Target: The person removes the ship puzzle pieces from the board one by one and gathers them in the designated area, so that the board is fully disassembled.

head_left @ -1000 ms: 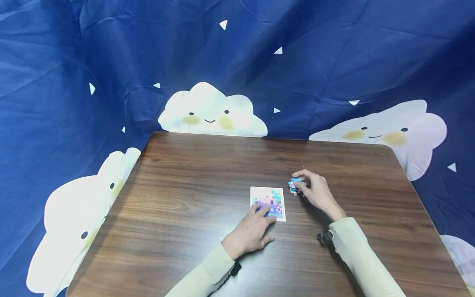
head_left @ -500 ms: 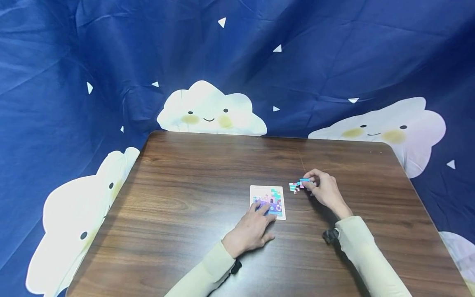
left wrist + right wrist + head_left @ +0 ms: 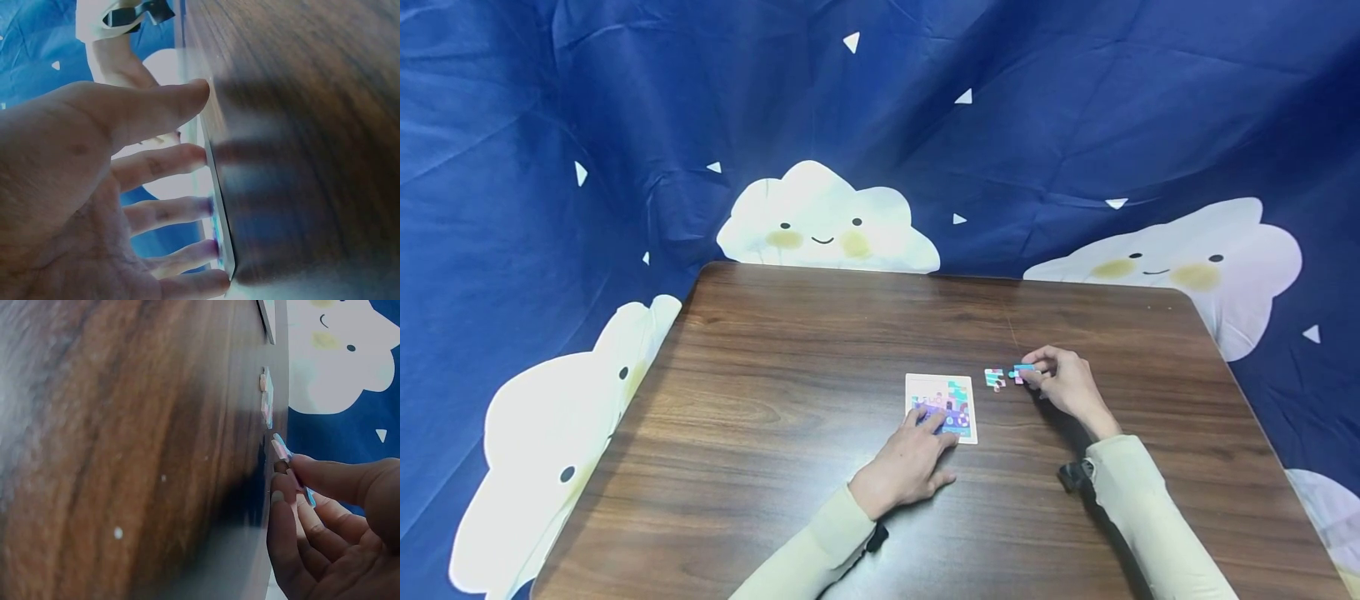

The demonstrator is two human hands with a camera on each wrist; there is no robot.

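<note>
A small square jigsaw puzzle board (image 3: 925, 385) with a white border and a pink, purple and teal picture lies on the table. My left hand (image 3: 901, 468) rests on its lower part, fingers spread and fairly straight; the left wrist view shows the fingertips touching the board's edge and top. To the right, my right hand (image 3: 1063, 383) pinches a blue and pink puzzle piece (image 3: 294, 469) between thumb and fingers, tilted and just off the table in the right wrist view. Between board and hand lies a loose teal and white puzzle piece (image 3: 994, 377).
The brown wooden table (image 3: 790, 350) spreads around both hands. Behind it hangs a dark blue curtain (image 3: 1000, 150) with white smiling clouds (image 3: 827, 221) and small triangles.
My right hand has drawn away to the right with the pinched puzzle piece, leaving the teal and white piece lying on the table. The left hand has stayed on the board.
</note>
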